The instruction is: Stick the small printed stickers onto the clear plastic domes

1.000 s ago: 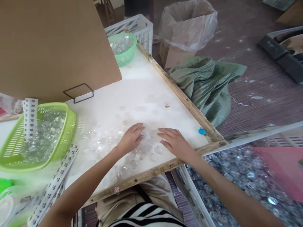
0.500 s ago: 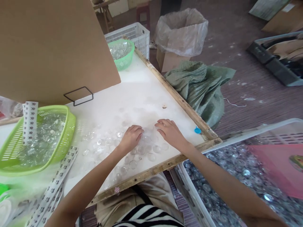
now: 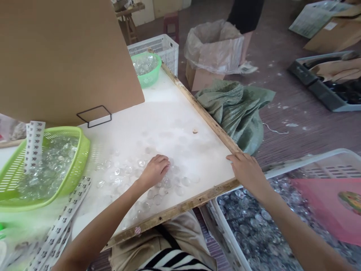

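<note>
My left hand (image 3: 155,170) rests on the white tabletop (image 3: 169,113), fingers curled together among clear round glass-like pieces (image 3: 157,199). What lies inside those fingers, if anything, is hidden. At the near right corner, by the wooden edge (image 3: 203,194), my right hand (image 3: 246,169) has its fingers bent inward over the tabletop. The small blue disc seen there earlier is covered from sight. Clear pieces lie scattered in front of and left of my left hand.
A green basket (image 3: 84,150) of clear pieces stands left, beside printed strips (image 3: 60,226). Cardboard (image 3: 70,56) rises behind it. Another green basket (image 3: 149,77) sits at the far end. At right is a white crate (image 3: 229,229) full of clear pieces. A person's leg (image 3: 246,45) shows beyond.
My right hand has moved right, from beside the clear pieces to the table corner, covering the blue disc. My left hand has barely moved. A person's leg has come into view behind the lined box.
</note>
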`<state>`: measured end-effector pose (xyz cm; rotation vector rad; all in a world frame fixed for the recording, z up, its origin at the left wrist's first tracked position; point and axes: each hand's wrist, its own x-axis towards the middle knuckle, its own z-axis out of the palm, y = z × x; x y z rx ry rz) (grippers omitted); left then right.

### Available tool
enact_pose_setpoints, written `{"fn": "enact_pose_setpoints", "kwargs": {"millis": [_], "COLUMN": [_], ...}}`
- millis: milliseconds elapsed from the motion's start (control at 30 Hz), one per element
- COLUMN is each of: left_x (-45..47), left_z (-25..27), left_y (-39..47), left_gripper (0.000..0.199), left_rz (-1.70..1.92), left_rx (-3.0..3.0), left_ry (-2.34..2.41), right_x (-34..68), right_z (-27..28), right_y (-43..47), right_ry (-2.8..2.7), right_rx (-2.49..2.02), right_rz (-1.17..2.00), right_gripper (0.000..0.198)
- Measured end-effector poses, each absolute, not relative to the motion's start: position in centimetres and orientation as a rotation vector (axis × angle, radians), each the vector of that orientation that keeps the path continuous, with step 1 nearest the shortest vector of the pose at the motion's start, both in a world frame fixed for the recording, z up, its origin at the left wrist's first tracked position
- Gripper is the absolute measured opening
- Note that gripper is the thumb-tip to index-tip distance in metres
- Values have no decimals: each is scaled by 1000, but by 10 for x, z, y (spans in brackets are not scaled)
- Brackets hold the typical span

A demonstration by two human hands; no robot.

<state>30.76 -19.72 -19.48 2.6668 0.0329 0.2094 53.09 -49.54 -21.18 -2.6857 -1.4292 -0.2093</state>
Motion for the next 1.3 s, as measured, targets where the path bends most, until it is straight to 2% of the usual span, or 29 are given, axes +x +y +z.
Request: {"fn": "enact_pose_setpoints", "kwargs": {"millis": [233,367,533,667,800,967,1067,1167,1300], "left_x": [300,304,304,299,298,310,325,345,377], "left_z": [-197,-195,-190,-190,-194,-191,-188,-190,-194], "left_y": [-201,-207,-208,-205,-201,-194,-197,-213,-246], "left_gripper": [14,15,13,12,14,20,29,35,31], "left_rz": [200,214,228,275,335,402,396,297,145], "left_rx": [2679,2651,2632,2603,2541,2469,2443,2502,2671], "left_ry": [79,119,129,193,284,390,315,80,-159], "right_x": [548,568,606,620,595,513,471,466,493], "right_z": [-205,-194,-198,-195,-190,-196,-203,-207,-205], "right_y": [-474,-385,-250,-202,-226,-335,-399,-436,-458], "right_ry": [-1329,-1261,-970,-931,-1088,-1487,-1727,-1671,-1478], "right_rx": [-2374,-2133,-2042,-2033,-1978,-1874,-1903,-2072,-2285], "right_rz": [-55,26,48,34,45,297,327,251,106], "right_gripper": [27,22,22,19,19,20,23,24,24]}}
